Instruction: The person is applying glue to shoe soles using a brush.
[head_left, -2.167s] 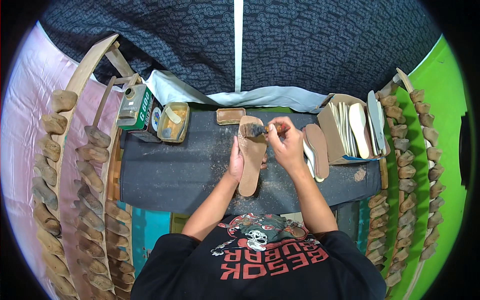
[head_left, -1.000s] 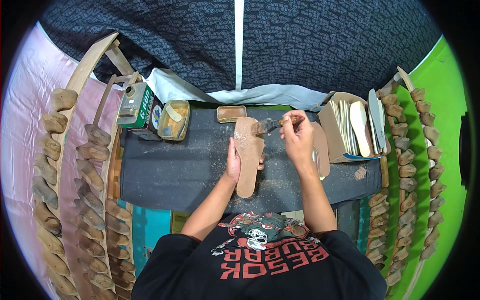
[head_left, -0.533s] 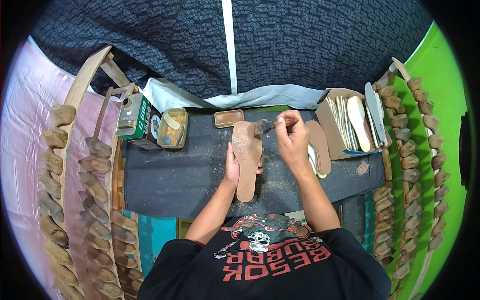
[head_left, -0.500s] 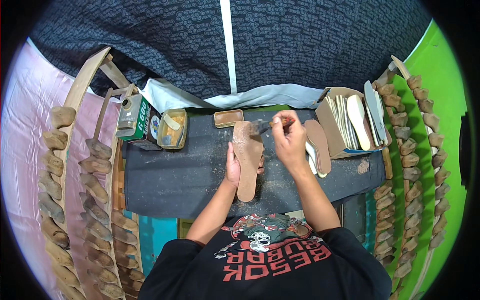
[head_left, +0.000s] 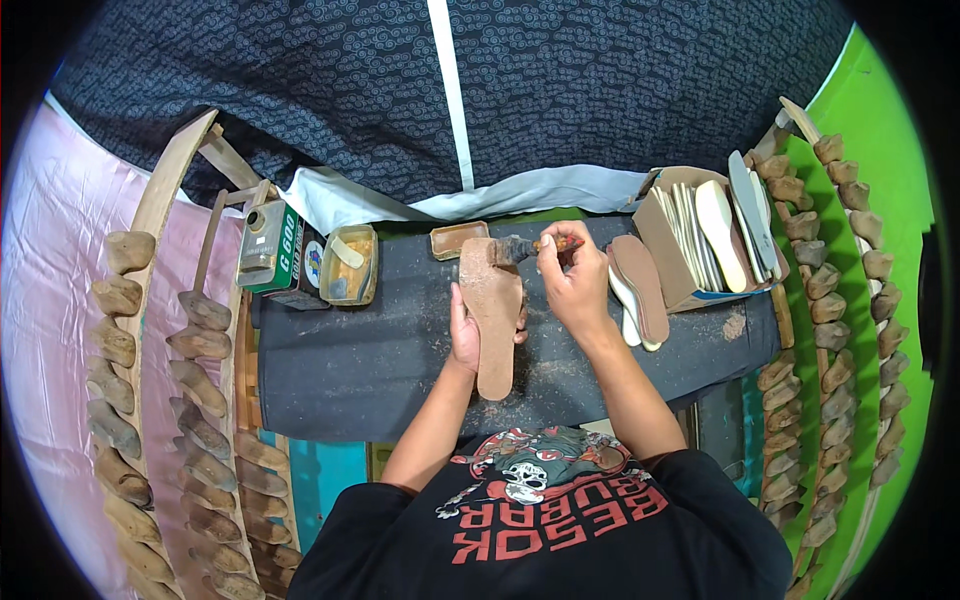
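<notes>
My left hand [head_left: 465,338] grips a brown insole [head_left: 493,340] from beneath, with the thumb along its left edge and fingertips showing at its right edge. The insole stands lengthwise above the table, wide toe end away from me. Its upper part looks wet and shiny. My right hand [head_left: 574,285] is closed round the handle of a brush [head_left: 514,250], whose dark bristles touch the insole near its toe end. Just beyond the insole lies a shallow tray of brown stuff [head_left: 455,240]. More insoles [head_left: 640,285], brown and cream, lie right of my right hand.
A cardboard box [head_left: 672,255] of upright insoles stands at the back right. Back left are a metal can [head_left: 268,258] and a yellowish tub [head_left: 350,287] with scrapers. Racks of wooden shoe lasts [head_left: 205,385] flank the dark cloth-covered table [head_left: 330,370], which is strewn with crumbs.
The brush has shifted slightly left and down on the insole's toe end, with my right hand following. The insole stays in my left hand, and the whole view has shifted a little.
</notes>
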